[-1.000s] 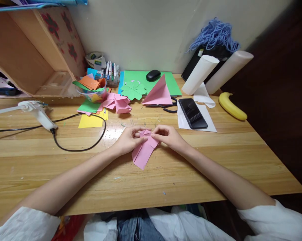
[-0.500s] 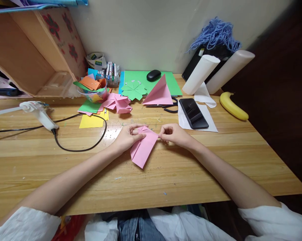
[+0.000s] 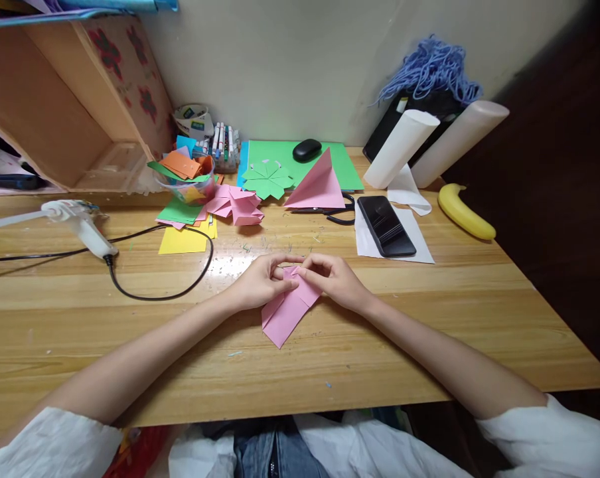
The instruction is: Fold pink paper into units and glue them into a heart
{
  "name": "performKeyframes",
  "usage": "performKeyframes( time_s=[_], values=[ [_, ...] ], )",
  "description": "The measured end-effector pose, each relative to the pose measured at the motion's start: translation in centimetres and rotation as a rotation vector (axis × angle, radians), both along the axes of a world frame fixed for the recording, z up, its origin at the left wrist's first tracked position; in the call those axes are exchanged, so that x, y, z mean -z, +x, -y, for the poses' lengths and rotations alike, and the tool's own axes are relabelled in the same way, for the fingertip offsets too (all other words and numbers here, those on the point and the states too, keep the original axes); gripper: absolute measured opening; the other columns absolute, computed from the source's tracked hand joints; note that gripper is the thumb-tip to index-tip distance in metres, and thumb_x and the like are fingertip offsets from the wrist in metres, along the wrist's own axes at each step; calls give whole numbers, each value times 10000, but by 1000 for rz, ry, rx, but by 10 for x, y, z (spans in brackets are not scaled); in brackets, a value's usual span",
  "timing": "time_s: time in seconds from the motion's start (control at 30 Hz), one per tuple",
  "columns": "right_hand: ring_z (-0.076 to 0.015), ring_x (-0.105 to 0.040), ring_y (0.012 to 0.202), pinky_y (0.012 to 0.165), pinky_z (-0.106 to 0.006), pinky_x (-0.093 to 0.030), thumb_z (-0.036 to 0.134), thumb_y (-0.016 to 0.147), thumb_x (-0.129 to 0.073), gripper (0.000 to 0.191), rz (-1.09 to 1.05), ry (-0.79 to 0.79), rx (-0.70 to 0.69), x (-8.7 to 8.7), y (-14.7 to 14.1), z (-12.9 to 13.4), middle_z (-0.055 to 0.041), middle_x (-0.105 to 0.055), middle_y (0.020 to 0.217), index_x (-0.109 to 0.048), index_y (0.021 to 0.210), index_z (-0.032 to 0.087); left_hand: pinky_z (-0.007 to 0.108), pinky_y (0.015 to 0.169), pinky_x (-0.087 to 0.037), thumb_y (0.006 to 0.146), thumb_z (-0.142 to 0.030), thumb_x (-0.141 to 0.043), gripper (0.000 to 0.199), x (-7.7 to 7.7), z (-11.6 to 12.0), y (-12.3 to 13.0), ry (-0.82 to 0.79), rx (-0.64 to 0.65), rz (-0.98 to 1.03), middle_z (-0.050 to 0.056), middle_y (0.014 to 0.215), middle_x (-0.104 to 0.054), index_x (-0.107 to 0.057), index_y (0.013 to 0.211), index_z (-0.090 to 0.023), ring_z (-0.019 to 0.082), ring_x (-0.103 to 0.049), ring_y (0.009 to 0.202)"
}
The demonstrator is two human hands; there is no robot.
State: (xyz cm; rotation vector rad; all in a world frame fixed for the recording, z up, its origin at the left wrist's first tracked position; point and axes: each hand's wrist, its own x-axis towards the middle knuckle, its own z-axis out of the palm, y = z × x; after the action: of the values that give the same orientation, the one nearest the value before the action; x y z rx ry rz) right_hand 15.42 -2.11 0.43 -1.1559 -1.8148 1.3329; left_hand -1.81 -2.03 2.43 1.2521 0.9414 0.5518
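A folded pink paper (image 3: 291, 311) is held just above the wooden table, its lower corner pointing toward me. My left hand (image 3: 261, 281) pinches its upper left part, thumb on top and fingers behind. At the upper right edge, my right hand (image 3: 338, 281) closes thumb and fingertips on the same paper, near a small fold at the top. The fingertips of both hands nearly meet there. Beyond them stand a pink folded cone shape (image 3: 320, 186) and a crumpled-looking pink folded piece (image 3: 237, 204).
A glue gun (image 3: 83, 229) with a looping black cable lies left. Scissors (image 3: 340, 211), a phone (image 3: 387, 226) on white paper and a banana (image 3: 465, 211) are at right. A bowl of paper scraps (image 3: 188, 179), a green sheet (image 3: 347, 166) and white rolls (image 3: 402, 149) stand behind.
My right hand has moved left from the paper's right corner to its top edge, close to my left hand. The paper has shifted slightly toward me and tilted.
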Motion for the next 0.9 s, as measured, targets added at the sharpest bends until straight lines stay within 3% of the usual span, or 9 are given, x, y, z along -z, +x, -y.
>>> performKeyframes(
  time_s=[0.23,0.5,0.73,0.9],
  values=[
    [-85,-375,574,528,-216,-288,318,822,-471,198,55,52,-6,-2,-2,1,36,-438,632,-473,691,169,156,418,-309,720,-162,-580,471,4,-1,-1,4,29,-14,-51,516,-524,-484,1179,-119,54,-422,415],
    [-98,-395,589,535,-220,-298,273,797,-475,185,55,40,-19,-4,-3,1,19,-468,632,-496,648,165,192,509,-404,711,-182,-587,492,10,0,-1,12,68,58,54,840,-641,-477,1190,-151,98,-549,580],
    [-94,-405,596,544,-217,-306,301,790,-508,167,18,19,-36,-3,-3,0,18,-490,658,-541,707,160,175,490,-392,706,-135,-576,485,8,-1,0,59,57,24,16,710,-609,-479,1181,-121,77,-515,530],
    [-92,-393,573,530,-218,-295,328,774,-537,200,18,16,-40,-4,-2,0,22,-481,617,-554,670,158,213,581,-441,700,-134,-573,520,13,-1,0,97,77,62,76,928,-623,-457,1207,-145,120,-573,689]
  ],
)
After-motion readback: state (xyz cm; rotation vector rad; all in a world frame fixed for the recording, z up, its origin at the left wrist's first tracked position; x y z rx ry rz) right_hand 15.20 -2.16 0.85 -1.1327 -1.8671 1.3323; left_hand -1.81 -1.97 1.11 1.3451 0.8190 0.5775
